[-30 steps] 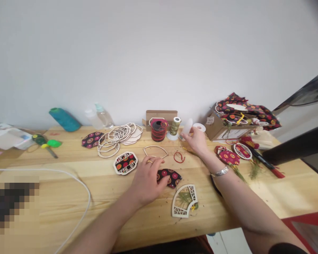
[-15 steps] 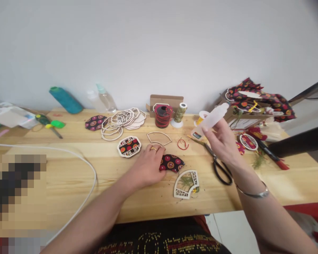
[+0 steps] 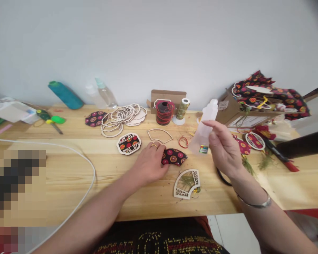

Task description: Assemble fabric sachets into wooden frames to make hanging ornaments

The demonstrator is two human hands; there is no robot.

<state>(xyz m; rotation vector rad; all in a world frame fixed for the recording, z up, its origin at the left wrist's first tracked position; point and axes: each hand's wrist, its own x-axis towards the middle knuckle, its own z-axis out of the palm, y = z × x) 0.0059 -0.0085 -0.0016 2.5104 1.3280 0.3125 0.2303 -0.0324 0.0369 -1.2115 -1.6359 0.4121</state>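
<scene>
My left hand (image 3: 149,164) rests fingers-down on a fan-shaped piece of dark fabric with red and pink circles (image 3: 175,156), pinning it to the wooden table (image 3: 69,183). My right hand (image 3: 224,150) holds a translucent white plastic bottle (image 3: 204,128) upright above the table, fingers wrapped round it. A white wooden fan-shaped lattice frame (image 3: 187,182) lies in front of the fabric piece. A thin fan-shaped wooden outline (image 3: 159,135) and a red cord loop (image 3: 183,141) lie just beyond it.
A pile of wooden frames (image 3: 122,118), a fabric-backed frame (image 3: 129,143), red and gold thread spools (image 3: 164,112), black scissors (image 3: 222,176), a cardboard box with patterned fabric (image 3: 254,102), clear bottles (image 3: 103,93), a teal spool (image 3: 65,94) and a white cable (image 3: 76,155) are here.
My right hand picked up the white bottle from the back of the table and brought it toward me, turning it upright. My left hand stayed on the fabric piece.
</scene>
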